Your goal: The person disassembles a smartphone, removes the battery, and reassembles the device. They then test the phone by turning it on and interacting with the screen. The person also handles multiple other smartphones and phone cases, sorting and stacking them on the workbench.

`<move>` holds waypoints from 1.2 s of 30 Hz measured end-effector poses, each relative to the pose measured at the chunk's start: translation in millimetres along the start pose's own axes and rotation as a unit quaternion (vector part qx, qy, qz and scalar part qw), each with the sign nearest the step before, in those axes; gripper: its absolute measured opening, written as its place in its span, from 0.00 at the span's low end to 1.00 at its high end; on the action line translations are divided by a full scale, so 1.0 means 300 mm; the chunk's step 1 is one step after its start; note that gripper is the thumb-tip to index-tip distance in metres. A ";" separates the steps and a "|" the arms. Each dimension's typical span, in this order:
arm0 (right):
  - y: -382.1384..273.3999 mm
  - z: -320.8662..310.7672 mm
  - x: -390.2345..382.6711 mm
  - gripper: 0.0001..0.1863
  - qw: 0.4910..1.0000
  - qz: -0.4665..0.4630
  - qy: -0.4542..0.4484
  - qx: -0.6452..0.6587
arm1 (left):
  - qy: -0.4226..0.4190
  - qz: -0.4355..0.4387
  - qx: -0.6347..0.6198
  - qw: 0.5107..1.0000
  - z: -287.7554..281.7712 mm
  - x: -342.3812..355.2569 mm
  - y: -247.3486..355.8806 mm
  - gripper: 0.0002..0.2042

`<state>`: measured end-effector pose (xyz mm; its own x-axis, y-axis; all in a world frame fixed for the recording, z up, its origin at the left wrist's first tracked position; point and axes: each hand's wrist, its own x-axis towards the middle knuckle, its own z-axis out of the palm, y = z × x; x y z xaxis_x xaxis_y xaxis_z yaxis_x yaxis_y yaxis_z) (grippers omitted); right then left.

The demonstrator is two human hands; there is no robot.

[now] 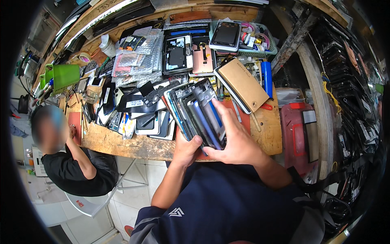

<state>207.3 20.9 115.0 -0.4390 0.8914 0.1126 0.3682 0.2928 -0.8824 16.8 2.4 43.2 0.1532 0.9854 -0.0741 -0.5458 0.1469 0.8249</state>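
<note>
Between my two hands is a bundle of phone frames (pixel 196 110), standing on edge and fanned apart in black, blue and grey. My left hand (pixel 186 149) grips its lower left side, with the thumb along the near edge. My right hand (pixel 235 140) closes round the right side, its fingers reaching up along the outer frame and its thumb at the bottom. The bundle is tilted over the near edge of the wooden workbench (pixel 134 144). Left of it lie loose phones and back covers (pixel 152 122). To its right, a brown box (pixel 243 83) rests on a white-edged device.
Bubble-wrapped packs (pixel 140 57), open tablets (pixel 177 53) and a teal basket (pixel 260 49) crowd the back. A green bin (pixel 65 76) stands at left. Another person (pixel 77 171) sits at left. Dark panels (pixel 357 89) fill racks beyond a wooden post (pixel 321 101) at right.
</note>
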 end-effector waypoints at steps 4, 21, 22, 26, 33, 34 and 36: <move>0.013 0.017 -0.002 0.66 1.000 0.010 -0.001 0.002 | 0.013 0.013 0.063 0.998 -0.001 -0.003 -0.015 0.51; 0.063 -0.007 0.007 0.64 0.997 -0.062 0.009 0.054 | 0.037 0.033 0.110 0.993 0.038 -0.009 0.021 0.42; 0.062 -0.009 0.007 0.64 0.996 -0.068 0.009 0.051 | 0.039 0.035 0.110 0.993 0.032 -0.012 0.017 0.42; 0.073 -0.016 0.009 0.64 0.991 -0.057 -0.004 0.123 | 0.044 -0.013 0.065 0.997 0.011 -0.021 0.026 0.44; 0.100 -0.054 0.002 0.63 0.961 -0.049 -0.040 0.271 | -0.006 -0.036 -0.052 0.998 -0.033 -0.036 0.026 0.50; 0.102 -0.055 0.001 0.64 0.959 -0.049 -0.047 0.276 | -0.010 -0.036 -0.058 0.998 -0.044 -0.037 0.016 0.50; 0.095 -0.059 0.000 0.62 0.955 -0.059 -0.062 0.286 | -0.016 -0.036 -0.038 0.999 -0.063 -0.037 0.000 0.51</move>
<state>232.3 35.4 97.8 -0.5562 0.8060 0.2026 -0.1811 0.1204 -0.9761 -0.5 -6.8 33.5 0.2199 0.9690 -0.1126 -0.5927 0.2244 0.7735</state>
